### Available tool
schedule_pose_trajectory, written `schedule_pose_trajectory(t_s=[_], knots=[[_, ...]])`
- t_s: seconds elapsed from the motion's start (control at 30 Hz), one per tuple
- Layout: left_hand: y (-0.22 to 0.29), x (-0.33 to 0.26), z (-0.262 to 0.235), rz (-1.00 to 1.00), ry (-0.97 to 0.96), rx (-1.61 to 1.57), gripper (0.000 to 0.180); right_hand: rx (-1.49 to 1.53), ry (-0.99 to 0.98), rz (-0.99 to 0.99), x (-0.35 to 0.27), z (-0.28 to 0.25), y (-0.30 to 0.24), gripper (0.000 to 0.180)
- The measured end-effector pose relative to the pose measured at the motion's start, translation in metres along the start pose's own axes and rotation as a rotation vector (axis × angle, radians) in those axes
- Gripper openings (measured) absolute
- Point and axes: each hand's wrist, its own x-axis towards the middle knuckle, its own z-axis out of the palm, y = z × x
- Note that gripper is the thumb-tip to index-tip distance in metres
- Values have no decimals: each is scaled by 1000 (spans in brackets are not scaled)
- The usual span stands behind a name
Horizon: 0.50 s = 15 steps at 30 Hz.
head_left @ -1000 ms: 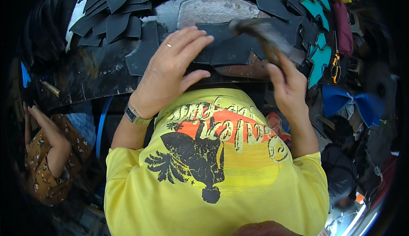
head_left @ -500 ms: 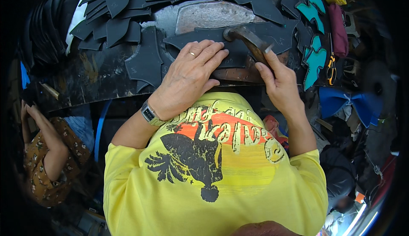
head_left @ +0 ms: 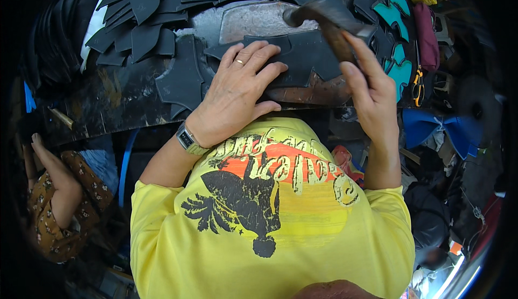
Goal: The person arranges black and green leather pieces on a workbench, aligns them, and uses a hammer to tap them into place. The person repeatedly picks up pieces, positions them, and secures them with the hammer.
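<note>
Hammer point(head_left: 324, 21) now raised; two hands.

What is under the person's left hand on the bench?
The left hand presses flat on a dark cut piece lying over a grey slab. The part under the palm is hidden.

Your left hand point(head_left: 234, 96) lies flat on the cut piece point(head_left: 302, 56) on the bench point(head_left: 108, 110); your right hand point(head_left: 372, 91), right of it, grips the hammer point(head_left: 324, 21) above the slab point(head_left: 253, 21); cut pieces point(head_left: 135, 29) lie left
</note>
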Motion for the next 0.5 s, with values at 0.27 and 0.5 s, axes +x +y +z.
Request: schedule_pose_trajectory(t_s=[0.27, 0.5], knots=[[-18, 4, -11, 6, 7, -12, 46, -219, -170, 57, -9, 19, 7, 46], [-21, 3, -16, 14, -1, 19, 42, 176, 155, 124, -30, -9, -6, 44]])
